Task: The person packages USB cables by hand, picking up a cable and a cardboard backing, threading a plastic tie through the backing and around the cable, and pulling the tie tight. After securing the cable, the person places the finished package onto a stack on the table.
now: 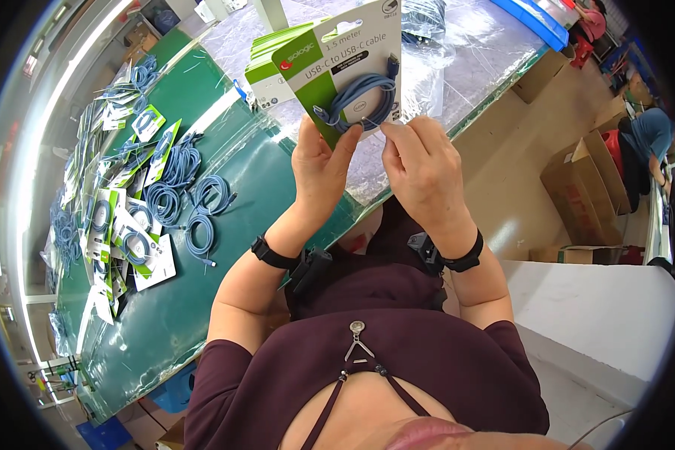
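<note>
My left hand [319,165] grips the lower left edge of a white and green retail card [307,90], thumb in front, holding it upright over the table's near edge. A coiled blue cable [339,101] lies against the card's front, its plug end sticking up at the right. My right hand [427,169] is closed in a pinch by the card's lower right corner, next to the coil's bottom. What is between those fingertips is too small to make out. Behind the held card stands a stack of similar green and white cards [277,52].
On the left of the green table [240,292] lies a pile of carded cables [139,225], with loose blue coils [201,232] beside it. Clear plastic bags [424,52] lie behind the card. Cardboard boxes [581,187] and a person [647,142] are at the right.
</note>
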Demonstrator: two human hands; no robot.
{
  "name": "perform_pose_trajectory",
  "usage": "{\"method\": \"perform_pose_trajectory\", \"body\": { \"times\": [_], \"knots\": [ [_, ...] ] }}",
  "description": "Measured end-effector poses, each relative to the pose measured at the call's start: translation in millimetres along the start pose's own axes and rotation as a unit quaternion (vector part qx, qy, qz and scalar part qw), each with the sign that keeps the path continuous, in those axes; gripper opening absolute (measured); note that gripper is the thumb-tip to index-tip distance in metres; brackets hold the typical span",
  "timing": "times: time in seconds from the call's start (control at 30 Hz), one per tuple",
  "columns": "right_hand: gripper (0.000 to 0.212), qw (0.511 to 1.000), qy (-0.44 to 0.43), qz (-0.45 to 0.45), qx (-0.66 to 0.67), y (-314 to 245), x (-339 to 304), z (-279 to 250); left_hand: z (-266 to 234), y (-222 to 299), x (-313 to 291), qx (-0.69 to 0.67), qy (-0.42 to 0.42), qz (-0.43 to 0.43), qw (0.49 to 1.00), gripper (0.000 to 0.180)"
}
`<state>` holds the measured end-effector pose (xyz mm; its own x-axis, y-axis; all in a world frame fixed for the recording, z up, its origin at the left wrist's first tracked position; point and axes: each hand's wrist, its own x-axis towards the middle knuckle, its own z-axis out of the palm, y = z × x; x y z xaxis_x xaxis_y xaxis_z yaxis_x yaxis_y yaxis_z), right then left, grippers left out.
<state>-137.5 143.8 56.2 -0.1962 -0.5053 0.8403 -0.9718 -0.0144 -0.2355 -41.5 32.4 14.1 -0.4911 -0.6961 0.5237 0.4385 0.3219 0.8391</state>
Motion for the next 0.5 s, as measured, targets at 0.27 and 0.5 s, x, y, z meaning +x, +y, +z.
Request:
{"method": "perform_pose_trajectory", "body": {
  "times": [0.27, 0.5],
  "knots": [
    [0.022, 1.000, -0.006, 0.002, -0.007, -1.7, -0.4, 0.7, -2.9, -5.6, -1.0, 0.073, 0.019, 0.038, 0.996, 0.033],
    [0.021, 1.000, -0.010, 0.004, -0.002, -2.5, -0.2, 0.6, -5.0, -8.4, -1.7, 0.091, 0.022, 0.053, 0.994, 0.033]
  ]
}}
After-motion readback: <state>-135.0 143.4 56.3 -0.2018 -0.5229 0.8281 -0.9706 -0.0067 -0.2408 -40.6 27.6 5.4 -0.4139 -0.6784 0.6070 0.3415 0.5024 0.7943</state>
